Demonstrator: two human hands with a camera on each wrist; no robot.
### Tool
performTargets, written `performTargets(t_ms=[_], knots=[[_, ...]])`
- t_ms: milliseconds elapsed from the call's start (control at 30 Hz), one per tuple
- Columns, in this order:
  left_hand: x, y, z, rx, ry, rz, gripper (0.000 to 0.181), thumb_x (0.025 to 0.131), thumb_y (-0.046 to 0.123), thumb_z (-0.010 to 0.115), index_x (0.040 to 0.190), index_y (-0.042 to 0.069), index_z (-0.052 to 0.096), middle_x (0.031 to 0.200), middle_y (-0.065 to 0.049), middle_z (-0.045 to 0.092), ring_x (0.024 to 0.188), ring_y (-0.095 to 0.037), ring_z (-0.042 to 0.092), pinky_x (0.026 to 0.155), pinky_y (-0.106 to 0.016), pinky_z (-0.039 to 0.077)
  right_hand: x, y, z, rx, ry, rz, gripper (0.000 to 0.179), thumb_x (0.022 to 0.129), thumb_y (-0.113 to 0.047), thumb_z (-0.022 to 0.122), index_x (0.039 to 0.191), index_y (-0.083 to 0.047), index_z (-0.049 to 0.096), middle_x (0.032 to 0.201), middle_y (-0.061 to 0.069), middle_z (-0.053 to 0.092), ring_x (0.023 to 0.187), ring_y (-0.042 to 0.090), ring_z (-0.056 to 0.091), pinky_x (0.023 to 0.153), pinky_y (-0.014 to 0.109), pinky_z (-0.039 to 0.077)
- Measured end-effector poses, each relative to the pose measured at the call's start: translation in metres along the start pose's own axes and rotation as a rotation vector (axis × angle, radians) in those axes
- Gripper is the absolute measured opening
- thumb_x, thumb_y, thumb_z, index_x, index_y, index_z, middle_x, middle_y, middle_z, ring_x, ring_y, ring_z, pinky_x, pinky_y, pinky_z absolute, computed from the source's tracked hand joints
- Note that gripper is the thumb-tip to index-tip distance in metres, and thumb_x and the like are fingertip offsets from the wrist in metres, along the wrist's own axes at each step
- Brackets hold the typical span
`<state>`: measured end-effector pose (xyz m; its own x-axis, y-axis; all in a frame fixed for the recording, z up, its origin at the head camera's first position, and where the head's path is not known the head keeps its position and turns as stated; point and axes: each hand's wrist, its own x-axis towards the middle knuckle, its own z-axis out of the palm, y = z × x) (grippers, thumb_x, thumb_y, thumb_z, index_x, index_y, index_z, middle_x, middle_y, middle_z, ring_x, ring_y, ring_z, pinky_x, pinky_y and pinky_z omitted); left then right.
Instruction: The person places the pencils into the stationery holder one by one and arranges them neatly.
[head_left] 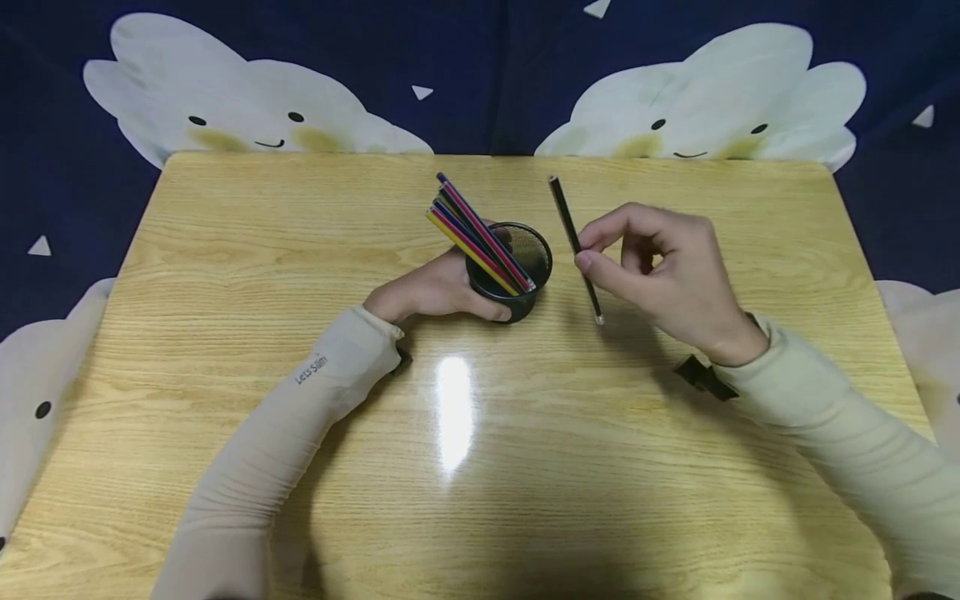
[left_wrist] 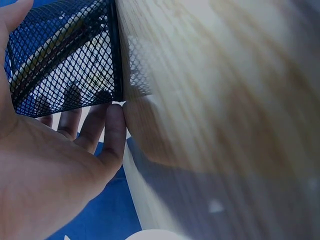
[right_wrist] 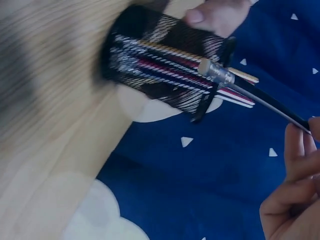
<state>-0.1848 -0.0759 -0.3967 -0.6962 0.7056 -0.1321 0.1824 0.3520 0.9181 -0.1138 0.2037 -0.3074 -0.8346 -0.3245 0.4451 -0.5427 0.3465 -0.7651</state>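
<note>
A black mesh pencil cup (head_left: 522, 307) stands on the wooden table, with several coloured pencils (head_left: 474, 242) leaning out toward the far left. My left hand (head_left: 438, 287) grips the cup from its left side, thumb in front and fingers curled behind; the left wrist view shows those fingers around the mesh (left_wrist: 75, 60). To the right of the cup, my right hand (head_left: 663, 271) pinches a black pencil (head_left: 566, 212) at mid-length between thumb and forefinger. The pencil is held above the table, apart from the cup, and its silvery eraser end (right_wrist: 216, 71) points down.
The light wooden table (head_left: 525, 500) reaches to a dark blue cloth (head_left: 480, 67) with white clouds and triangles behind it. A bright glare patch (head_left: 454, 417) lies on the tabletop. Black straps (head_left: 705, 379) show at the cuffs of the pale sleeves (head_left: 802, 392).
</note>
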Motion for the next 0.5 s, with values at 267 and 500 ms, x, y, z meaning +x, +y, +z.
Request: performTargets(t_ms=[267,500], knots=[[0.000,0.001,0.000,-0.019,-0.002,0.008,0.114,0.082,0.016,0.095,0.171,0.002,0.024,0.175,-0.016,0.026,0.160,-0.026,0.026,0.129,-0.039,0.020,0.017,-0.015,0.009,0.115,0.093,-0.104,0.008,0.090,0.000,0.081,0.098,0.004,0.080,0.081,0.005,0.073,0.052,0.011,0.042,0.051,0.025,0.032],[0.004,-0.008,0.000,-0.028,-0.003,0.037,0.117,0.079,0.018,0.097,0.171,0.004,0.025,0.174,-0.013,0.029,0.158,-0.023,0.029,0.129,-0.038,0.020,0.031,-0.022,0.019,0.163,0.139,-0.173,0.010,0.091,-0.001,0.079,0.096,0.008,0.078,0.088,0.006,0.076,0.052,0.008,0.042,0.051,0.021,0.032]])
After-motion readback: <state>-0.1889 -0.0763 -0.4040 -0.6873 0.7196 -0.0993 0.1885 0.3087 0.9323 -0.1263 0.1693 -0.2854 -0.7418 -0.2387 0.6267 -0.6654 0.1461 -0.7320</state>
